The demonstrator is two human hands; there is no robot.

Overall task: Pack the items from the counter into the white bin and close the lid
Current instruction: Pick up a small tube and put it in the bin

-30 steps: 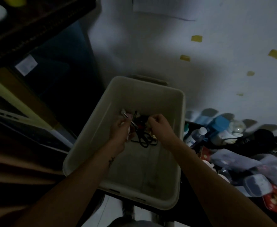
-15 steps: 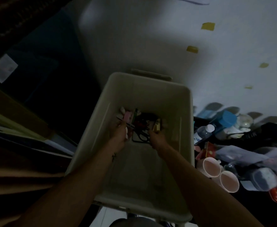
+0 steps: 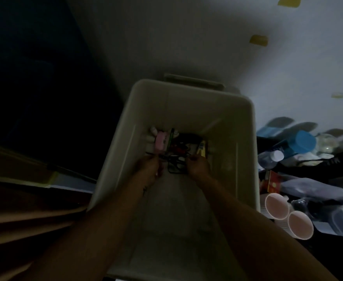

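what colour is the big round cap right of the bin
Blue; the round cap shows best in the head view, beside the white bin.

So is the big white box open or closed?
Open. Nothing covers the white plastic bin; small items show inside it.

The left forearm (image 3: pixel 105 224) and right forearm (image 3: pixel 247 220) are showing bare all the way back from the fingers. A small dark tattoo (image 3: pixel 144 189) is sitting on the left forearm, just behind the wrist of the left hand (image 3: pixel 149 169). Dim light is hiding finer detail on the right hand (image 3: pixel 199 167).
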